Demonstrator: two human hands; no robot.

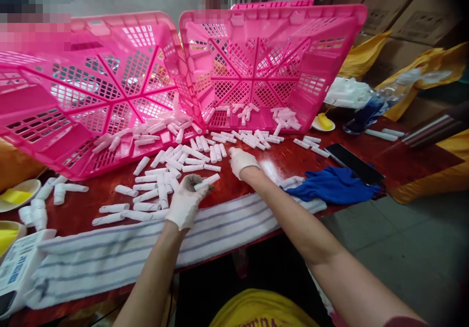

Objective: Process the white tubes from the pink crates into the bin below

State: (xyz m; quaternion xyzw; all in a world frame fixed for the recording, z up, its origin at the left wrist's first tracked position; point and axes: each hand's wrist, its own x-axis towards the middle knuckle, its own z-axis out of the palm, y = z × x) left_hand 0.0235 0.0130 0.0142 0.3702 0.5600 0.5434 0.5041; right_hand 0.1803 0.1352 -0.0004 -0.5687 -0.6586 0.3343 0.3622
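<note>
My left hand (pixel 186 197), in a white glove with darkened fingertips, is closed around one small white roll (pixel 207 182) above the front of the table. My right hand (pixel 242 162), also gloved in white, is close to a short row of white rolls (pixel 216 153). Its fingers are bunched, and whatever they hold, if anything, is hidden. Many more white rolls (pixel 161 190) lie loosely around my left hand, some with thin dark marks.
Two pink baskets (pixel 252 78) lie tipped toward me, with rolls inside. A striped towel (pixel 120 253) runs along the table's front. On the right are a blue cloth (pixel 331 184), a phone (pixel 353 163) and a bottle (pixel 373 107). Dishes with yellow pieces (pixel 14 196) stand left.
</note>
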